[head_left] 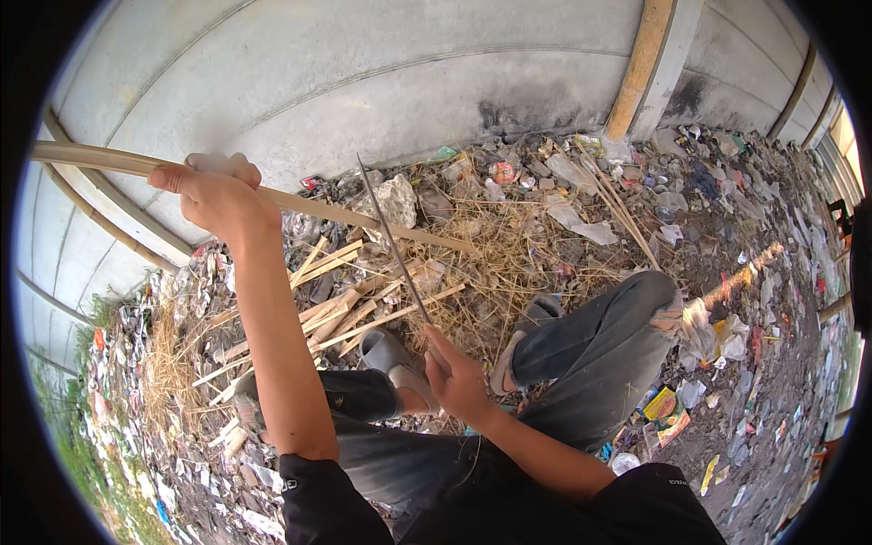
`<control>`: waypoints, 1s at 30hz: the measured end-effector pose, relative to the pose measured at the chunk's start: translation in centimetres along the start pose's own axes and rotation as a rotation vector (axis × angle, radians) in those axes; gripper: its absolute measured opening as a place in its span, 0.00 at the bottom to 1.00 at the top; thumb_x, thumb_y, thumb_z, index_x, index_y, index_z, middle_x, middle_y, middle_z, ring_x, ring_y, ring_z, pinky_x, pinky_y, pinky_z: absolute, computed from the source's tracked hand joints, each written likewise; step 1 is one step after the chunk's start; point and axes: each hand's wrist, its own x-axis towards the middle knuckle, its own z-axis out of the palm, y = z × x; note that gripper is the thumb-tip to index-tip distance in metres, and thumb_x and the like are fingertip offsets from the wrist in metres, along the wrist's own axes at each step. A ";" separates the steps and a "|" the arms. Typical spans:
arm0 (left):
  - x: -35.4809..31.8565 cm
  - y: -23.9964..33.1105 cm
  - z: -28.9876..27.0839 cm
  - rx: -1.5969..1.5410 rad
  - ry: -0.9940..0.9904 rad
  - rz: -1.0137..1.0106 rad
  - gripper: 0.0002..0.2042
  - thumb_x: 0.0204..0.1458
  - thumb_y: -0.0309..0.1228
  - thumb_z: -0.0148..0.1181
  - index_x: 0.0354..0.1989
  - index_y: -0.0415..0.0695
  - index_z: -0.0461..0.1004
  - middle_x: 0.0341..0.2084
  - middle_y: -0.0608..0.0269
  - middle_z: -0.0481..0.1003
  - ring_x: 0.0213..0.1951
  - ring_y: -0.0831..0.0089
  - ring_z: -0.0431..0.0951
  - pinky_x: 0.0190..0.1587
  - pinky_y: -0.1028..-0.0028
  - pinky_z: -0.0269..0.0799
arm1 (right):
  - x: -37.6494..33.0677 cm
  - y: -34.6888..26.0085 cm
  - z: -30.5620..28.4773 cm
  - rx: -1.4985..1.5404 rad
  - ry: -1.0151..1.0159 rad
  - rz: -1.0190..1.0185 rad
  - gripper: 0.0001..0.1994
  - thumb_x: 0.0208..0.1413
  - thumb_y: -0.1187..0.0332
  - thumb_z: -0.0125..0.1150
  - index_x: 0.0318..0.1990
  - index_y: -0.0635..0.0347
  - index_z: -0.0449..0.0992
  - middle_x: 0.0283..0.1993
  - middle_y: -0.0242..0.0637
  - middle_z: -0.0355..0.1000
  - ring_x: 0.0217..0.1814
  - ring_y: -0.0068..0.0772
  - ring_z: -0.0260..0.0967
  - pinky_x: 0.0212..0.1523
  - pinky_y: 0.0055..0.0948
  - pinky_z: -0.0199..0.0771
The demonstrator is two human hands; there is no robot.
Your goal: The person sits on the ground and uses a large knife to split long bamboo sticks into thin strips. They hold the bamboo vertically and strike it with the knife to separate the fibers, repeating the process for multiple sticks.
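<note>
My left hand [222,195] is closed around a long pale bamboo strip [318,209], raised at the upper left. One end of the strip runs off toward the left rim; the other slants down over the straw. In my right hand [461,386], between my knees, is the wooden handle of a long knife [404,271]. Its thin dark blade points up and away, seen nearly edge-on. Blade and strip cross in view near the strip's lower end; I cannot tell whether they touch. Several split bamboo pieces [350,313] lie in a loose pile beyond my left forearm.
A grey concrete wall [381,109] with a bamboo pole [640,68] rises ahead. Dry straw and shavings [509,245], scattered litter and a pale rock [392,202] cover the ground. More thin strips [622,209] lie at the right. My sandalled feet [391,359] are close below the blade.
</note>
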 end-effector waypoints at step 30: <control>-5.0 -10.2 1.9 0.272 -0.208 0.164 0.35 0.69 0.58 0.37 0.15 0.42 0.55 0.10 0.72 0.54 0.16 0.81 0.54 0.19 0.71 0.49 | 4.6 -8.6 -5.4 0.153 0.041 0.034 0.29 0.67 0.75 0.54 0.73 0.65 0.55 0.36 0.32 0.68 0.27 0.13 0.61 0.27 0.18 0.64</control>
